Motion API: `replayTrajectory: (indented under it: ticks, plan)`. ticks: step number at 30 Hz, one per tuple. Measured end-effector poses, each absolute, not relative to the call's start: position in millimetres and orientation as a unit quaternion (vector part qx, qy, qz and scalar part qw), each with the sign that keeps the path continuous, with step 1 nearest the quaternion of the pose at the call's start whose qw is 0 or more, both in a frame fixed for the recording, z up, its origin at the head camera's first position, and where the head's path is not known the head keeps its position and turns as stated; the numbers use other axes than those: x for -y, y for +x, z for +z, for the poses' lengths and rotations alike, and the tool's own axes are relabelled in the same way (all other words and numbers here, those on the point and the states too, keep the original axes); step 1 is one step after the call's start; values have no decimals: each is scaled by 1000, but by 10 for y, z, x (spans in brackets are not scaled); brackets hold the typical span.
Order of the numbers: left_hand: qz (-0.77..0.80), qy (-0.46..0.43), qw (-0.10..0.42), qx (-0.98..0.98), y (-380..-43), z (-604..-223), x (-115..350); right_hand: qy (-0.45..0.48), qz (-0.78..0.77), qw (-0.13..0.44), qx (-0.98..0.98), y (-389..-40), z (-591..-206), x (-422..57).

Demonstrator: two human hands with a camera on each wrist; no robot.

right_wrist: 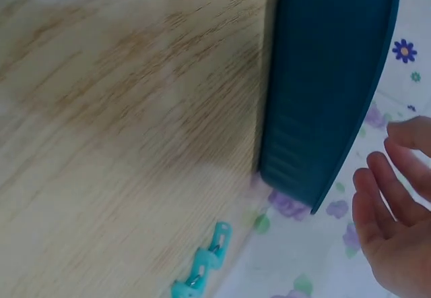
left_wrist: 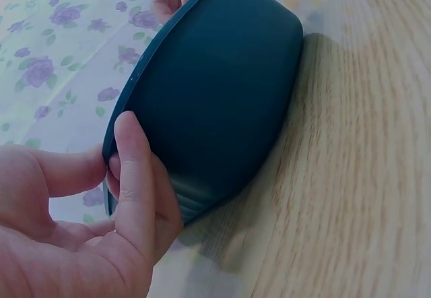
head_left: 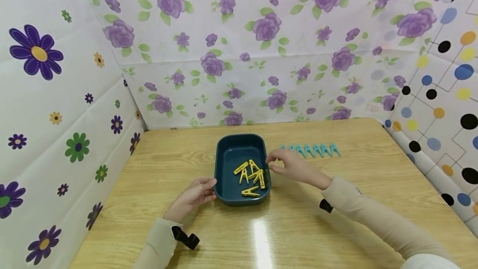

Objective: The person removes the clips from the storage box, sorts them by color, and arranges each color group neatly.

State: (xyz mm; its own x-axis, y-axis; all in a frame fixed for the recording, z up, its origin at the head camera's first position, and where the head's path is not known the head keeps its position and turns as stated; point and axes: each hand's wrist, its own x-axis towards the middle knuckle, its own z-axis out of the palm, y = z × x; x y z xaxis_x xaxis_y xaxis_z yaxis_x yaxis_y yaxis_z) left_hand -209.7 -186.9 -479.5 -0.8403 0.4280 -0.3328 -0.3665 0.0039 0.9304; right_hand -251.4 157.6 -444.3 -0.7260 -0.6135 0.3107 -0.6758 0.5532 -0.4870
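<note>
A dark teal plastic basin (head_left: 242,141) sits on the table with several yellow clothespins (head_left: 250,192) lying loose inside it. My left hand (head_left: 196,196) pinches the basin's rim at the near left; in the left wrist view, thumb and fingers (left_wrist: 133,156) meet across that edge. At the basin's right rim is my right hand (head_left: 293,167), its fingers loosely bent. The right wrist view shows those fingers (right_wrist: 387,190) a little apart from the basin wall, holding nothing. Beyond this hand, several light blue clothespins (head_left: 316,150) lie in a row, the leftmost partly hidden.
The wooden table (head_left: 168,152) ends at a flowered cloth (head_left: 209,65) behind. Other patterned cloths hang at the left (head_left: 74,107) and right (head_left: 444,94). Black wrist straps with cameras sit on both sleeves.
</note>
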Motion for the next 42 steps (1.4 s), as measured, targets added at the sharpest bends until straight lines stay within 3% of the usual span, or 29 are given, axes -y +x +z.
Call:
replayTrajectory:
  ticks: [11, 21, 31, 42]
  plan:
    - [709, 26, 282, -645, -2088, -4804, 1859, 478, 214, -30, 852, -2433, -4414, -1221]
    - [710, 3, 278, -647, -2067, -4771, 1826, 460, 138, -150, 864, -2384, -4399, -962]
    - [711, 13, 282, -644, -2083, -4767, 1854, 390, 24, -149, 908, -2370, -4430, -724]
    - [714, 28, 286, -638, -2104, -4783, 1860, 413, 84, -108, 900, -2444, -4470, -771]
